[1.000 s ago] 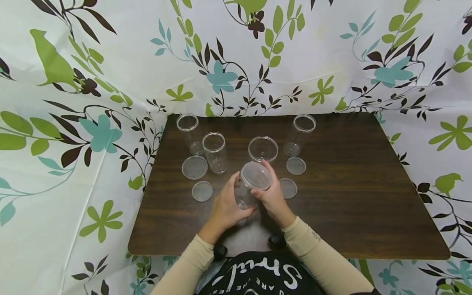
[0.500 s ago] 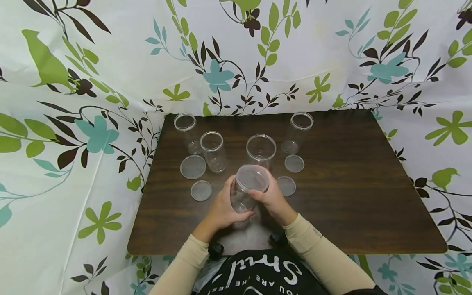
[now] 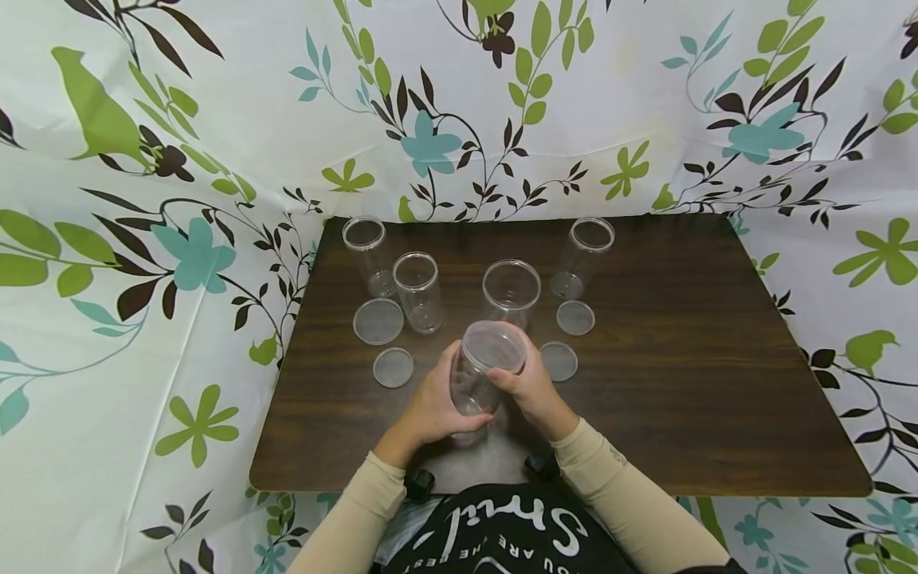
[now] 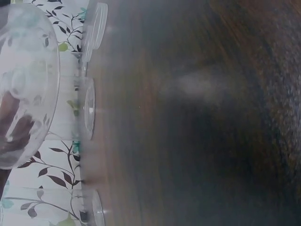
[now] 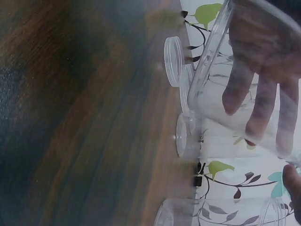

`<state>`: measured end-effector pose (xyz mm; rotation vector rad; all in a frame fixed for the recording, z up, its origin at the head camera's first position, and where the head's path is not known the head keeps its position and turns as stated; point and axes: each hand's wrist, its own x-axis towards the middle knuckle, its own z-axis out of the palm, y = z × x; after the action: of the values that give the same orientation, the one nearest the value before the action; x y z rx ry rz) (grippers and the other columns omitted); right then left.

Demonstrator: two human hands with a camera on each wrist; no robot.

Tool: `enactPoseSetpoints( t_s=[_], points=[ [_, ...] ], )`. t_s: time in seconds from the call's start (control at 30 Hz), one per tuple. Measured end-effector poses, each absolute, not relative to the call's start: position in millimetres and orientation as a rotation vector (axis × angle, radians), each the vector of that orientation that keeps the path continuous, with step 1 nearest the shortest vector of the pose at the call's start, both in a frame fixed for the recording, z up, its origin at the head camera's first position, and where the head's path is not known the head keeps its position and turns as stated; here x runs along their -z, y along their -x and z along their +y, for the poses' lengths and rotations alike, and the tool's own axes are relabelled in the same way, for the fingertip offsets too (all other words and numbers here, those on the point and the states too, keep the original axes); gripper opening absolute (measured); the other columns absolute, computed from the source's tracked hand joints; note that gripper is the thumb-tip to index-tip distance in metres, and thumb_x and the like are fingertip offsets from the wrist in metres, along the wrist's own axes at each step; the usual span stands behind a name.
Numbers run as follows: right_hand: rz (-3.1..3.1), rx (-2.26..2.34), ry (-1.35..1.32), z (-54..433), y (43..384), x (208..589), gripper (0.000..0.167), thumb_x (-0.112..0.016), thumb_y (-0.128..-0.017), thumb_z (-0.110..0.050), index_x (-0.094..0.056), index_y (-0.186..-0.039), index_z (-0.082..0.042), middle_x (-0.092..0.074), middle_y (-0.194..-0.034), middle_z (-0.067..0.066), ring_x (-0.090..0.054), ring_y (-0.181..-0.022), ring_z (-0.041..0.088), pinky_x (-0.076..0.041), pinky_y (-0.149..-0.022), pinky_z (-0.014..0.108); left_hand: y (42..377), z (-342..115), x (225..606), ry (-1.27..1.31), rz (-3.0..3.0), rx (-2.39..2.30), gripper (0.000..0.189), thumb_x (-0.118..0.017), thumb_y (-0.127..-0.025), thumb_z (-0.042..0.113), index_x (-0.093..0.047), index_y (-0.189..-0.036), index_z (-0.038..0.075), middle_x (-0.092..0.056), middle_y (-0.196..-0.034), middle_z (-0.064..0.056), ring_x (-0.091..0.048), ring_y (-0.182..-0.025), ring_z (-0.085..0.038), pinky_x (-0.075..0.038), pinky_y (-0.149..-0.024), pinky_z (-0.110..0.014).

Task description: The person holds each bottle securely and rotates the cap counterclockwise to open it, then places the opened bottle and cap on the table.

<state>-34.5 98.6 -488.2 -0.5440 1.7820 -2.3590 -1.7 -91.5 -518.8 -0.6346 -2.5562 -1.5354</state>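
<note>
Between both hands is a clear plastic jar (image 3: 471, 392), tilted above the near middle of the table. A translucent lid (image 3: 495, 346) sits on its mouth; how firmly it is seated cannot be seen. My left hand (image 3: 433, 403) grips the jar body from the left, thumb low across its near side. From the right, my right hand (image 3: 536, 386) holds the lid's rim, its thumb on the edge and its other fingers partly hidden behind. Up close, the left wrist view shows the jar's base (image 4: 30, 89), and in the right wrist view fingers (image 5: 263, 101) appear through its clear wall.
On the brown table (image 3: 688, 383) stand several uncapped jars: two at the left (image 3: 367, 259), one wide jar (image 3: 511, 285) just beyond the hands, and one at the back right (image 3: 582, 259). Loose lids lie flat at left (image 3: 378, 322) and right (image 3: 575, 317). A patterned curtain (image 3: 272, 183) surrounds the table.
The jar and both hands have come slightly closer to the body. My right-hand fingers at the lid's far edge sit lower. Both hands still hold the jar and lid.
</note>
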Motion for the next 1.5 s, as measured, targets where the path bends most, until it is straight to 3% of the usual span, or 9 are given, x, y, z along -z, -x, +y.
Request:
enactPoseSetpoints(
  t_s=[0.23,0.4,0.47,0.67,0.87,1.03,1.13,1.33,1.5],
  points=[
    [1.651,2.302,0.655,105.7,37.2,491.1,0.101,-0.084,-0.078,-0.053,-0.039,-0.144,0.010,-0.062,-0.130,0.000,-0.059,-0.117,0.016,-0.048,-0.099,0.028,0.6,-96.8,516.4,0.715,-2.541,1.817,0.117,-0.097,-0.063,0.018,-0.026,-0.156,0.013,-0.050,-0.146,-0.009,-0.051,-0.130,-0.022,-0.041,-0.110,-0.040],
    [1.545,2.241,0.768,110.2,39.2,492.3,0.090,-0.078,-0.082,-0.058,-0.045,-0.143,0.000,-0.062,-0.132,0.001,-0.059,-0.119,0.016,-0.048,-0.100,0.030,3.4,-99.9,514.7,0.913,-2.377,2.295,0.107,-0.089,-0.069,0.003,-0.024,-0.154,0.007,-0.051,-0.137,-0.018,-0.060,-0.118,-0.033,-0.050,-0.101,-0.045],
    [1.486,2.216,0.827,111.5,40.3,492.8,0.085,-0.076,-0.085,-0.059,-0.047,-0.143,-0.004,-0.062,-0.135,0.003,-0.058,-0.122,0.017,-0.047,-0.102,0.031,4.3,-100.8,515.0,1.011,-2.271,2.492,0.105,-0.085,-0.072,-0.003,-0.020,-0.154,0.004,-0.050,-0.134,-0.024,-0.062,-0.113,-0.037,-0.053,-0.097,-0.048],
    [1.302,2.134,0.998,112.4,48.3,498.0,0.086,-0.068,-0.091,-0.059,-0.042,-0.148,0.000,-0.054,-0.144,0.021,-0.053,-0.132,0.029,-0.041,-0.110,0.040,5.0,-99.1,521.6,1.154,-2.096,2.736,0.103,-0.080,-0.078,-0.004,-0.011,-0.154,0.001,-0.044,-0.135,-0.034,-0.059,-0.116,-0.033,-0.050,-0.101,-0.048],
    [1.360,2.139,0.917,113.8,53.1,503.2,0.107,-0.068,-0.088,-0.064,-0.025,-0.154,0.007,-0.051,-0.149,0.016,-0.050,-0.135,0.026,-0.040,-0.111,0.038,4.4,-96.4,525.2,1.019,-2.136,2.637,0.104,-0.083,-0.079,0.002,-0.013,-0.155,0.002,-0.046,-0.136,-0.034,-0.058,-0.116,-0.046,-0.049,-0.098,-0.057],
    [1.434,2.281,0.763,111.3,47.7,504.4,0.117,-0.075,-0.084,-0.059,-0.015,-0.154,0.012,-0.057,-0.139,0.002,-0.055,-0.126,0.015,-0.044,-0.105,0.029,5.4,-96.6,522.8,0.759,-2.341,2.290,0.105,-0.090,-0.073,0.007,-0.023,-0.154,0.006,-0.048,-0.142,-0.020,-0.057,-0.122,-0.038,-0.046,-0.103,-0.053],
    [1.563,2.328,0.665,106.1,44.0,503.7,0.119,-0.078,-0.081,-0.060,-0.018,-0.154,0.012,-0.055,-0.138,0.003,-0.056,-0.123,0.012,-0.045,-0.103,0.026,6.7,-93.6,523.7,0.611,-2.484,1.988,0.108,-0.094,-0.068,0.011,-0.028,-0.154,0.009,-0.051,-0.143,-0.013,-0.055,-0.126,-0.028,-0.045,-0.105,-0.046],
    [1.729,2.373,0.445,96.3,39.7,502.1,0.113,-0.085,-0.076,-0.053,-0.030,-0.151,0.010,-0.050,-0.140,0.024,-0.056,-0.117,0.017,-0.046,-0.099,0.025,6.3,-85.1,525.3,0.488,-2.637,1.621,0.108,-0.095,-0.068,0.025,-0.029,-0.152,0.013,-0.060,-0.132,-0.009,-0.060,-0.116,-0.021,-0.051,-0.098,-0.041],
    [1.730,2.386,0.434,95.7,37.6,500.5,0.106,-0.087,-0.077,-0.050,-0.035,-0.145,0.013,-0.057,-0.132,0.014,-0.058,-0.113,0.017,-0.048,-0.096,0.025,5.5,-88.0,521.5,0.557,-2.611,1.696,0.110,-0.095,-0.068,0.022,-0.027,-0.154,0.012,-0.057,-0.136,-0.013,-0.061,-0.115,-0.024,-0.051,-0.097,-0.043]
  ],
)
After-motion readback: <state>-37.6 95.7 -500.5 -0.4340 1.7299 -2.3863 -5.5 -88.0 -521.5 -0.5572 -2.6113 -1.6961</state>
